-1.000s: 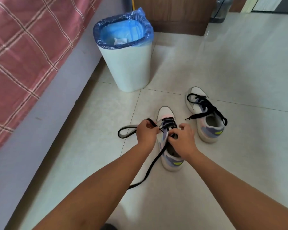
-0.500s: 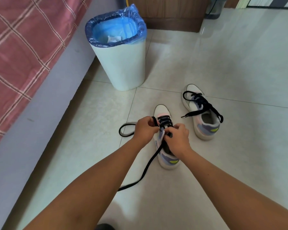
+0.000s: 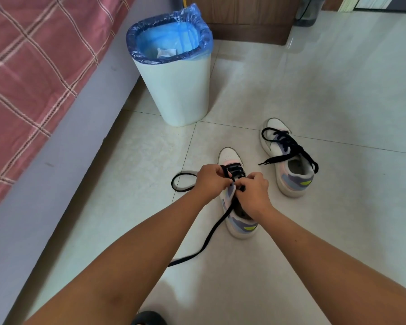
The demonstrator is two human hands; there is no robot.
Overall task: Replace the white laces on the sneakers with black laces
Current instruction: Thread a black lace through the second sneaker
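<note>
The near sneaker [image 3: 234,202] was set on the tiled floor [image 3: 314,90], toe pointing away from the person. The left hand [image 3: 210,181] was curled round the black lace [image 3: 211,238] at the left side of the sneaker's eyelets. The right hand [image 3: 253,193] was closed over the tongue area, its fingers bent and pinching at the lacing; what exactly was pinched was hidden by the knuckles. Three black rows were seen laced across the front of this sneaker. One part of the lace was looped on the floor to the left of the left hand, and another length was trailed back along the floor towards the person between the forearms.

The second sneaker [image 3: 288,165] was placed near the first, to its right and further away, with a black lace threaded through it and loose ends draped over its sides.

A white bin [image 3: 176,90] lined with a blue bag [image 3: 169,34] was stood beyond the sneakers, beside a bed [image 3: 33,66] covered in red checked cloth.
</note>
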